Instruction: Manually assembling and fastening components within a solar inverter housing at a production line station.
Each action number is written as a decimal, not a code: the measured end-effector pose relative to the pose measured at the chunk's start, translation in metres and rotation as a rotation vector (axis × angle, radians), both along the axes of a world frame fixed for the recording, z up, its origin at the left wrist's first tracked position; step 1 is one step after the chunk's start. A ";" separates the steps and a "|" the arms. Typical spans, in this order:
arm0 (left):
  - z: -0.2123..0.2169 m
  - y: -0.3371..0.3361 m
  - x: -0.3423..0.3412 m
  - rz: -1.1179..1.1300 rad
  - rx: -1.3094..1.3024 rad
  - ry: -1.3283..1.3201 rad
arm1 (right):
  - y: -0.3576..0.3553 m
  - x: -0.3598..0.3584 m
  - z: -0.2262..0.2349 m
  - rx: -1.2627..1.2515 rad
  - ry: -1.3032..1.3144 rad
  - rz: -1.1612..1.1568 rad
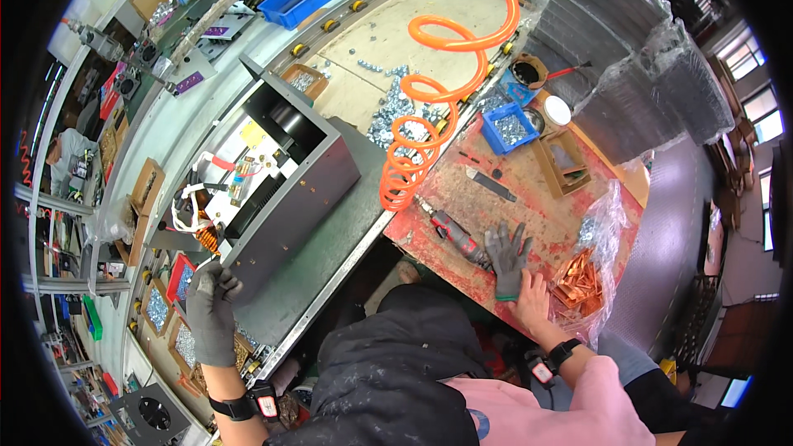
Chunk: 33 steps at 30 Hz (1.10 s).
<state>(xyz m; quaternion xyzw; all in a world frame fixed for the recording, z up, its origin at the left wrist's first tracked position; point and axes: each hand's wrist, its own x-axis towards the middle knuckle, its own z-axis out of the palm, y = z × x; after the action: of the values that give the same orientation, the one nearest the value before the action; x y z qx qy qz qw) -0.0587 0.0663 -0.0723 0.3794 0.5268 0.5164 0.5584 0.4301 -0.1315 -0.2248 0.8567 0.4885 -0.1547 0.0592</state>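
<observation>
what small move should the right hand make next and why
Probably take the loose glove by its cuff and start pulling it on: the right hand is bare, with its fingers right by that cuff, while the left hand is gloved in similar grey.

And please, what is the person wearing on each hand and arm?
The left hand wears a grey glove; the right hand is bare. Black straps near both wrists bear dark devices with pale labels. A pink sleeve shows on the right.

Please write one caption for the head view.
Gloved left hand beside an open dark case; bare right hand by a grey glove.
</observation>
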 end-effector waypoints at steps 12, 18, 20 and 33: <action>0.021 0.008 0.066 -0.353 0.067 0.288 | 0.086 -0.007 0.069 0.785 0.541 -0.218; 0.040 0.001 0.111 -0.896 0.135 0.609 | 0.141 -0.121 0.161 0.498 0.737 0.380; 0.050 -0.008 0.121 -0.906 0.108 0.802 | 0.155 -0.158 0.158 0.670 0.737 0.578; 0.038 -0.040 0.043 -0.333 0.019 0.477 | 0.253 -0.011 0.294 0.455 0.518 0.729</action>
<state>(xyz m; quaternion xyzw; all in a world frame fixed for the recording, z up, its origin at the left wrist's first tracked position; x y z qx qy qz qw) -0.0152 0.0263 -0.0340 0.5767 0.5687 0.3189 0.4923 0.4189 0.1212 0.0692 0.5551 0.7760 -0.2210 -0.2020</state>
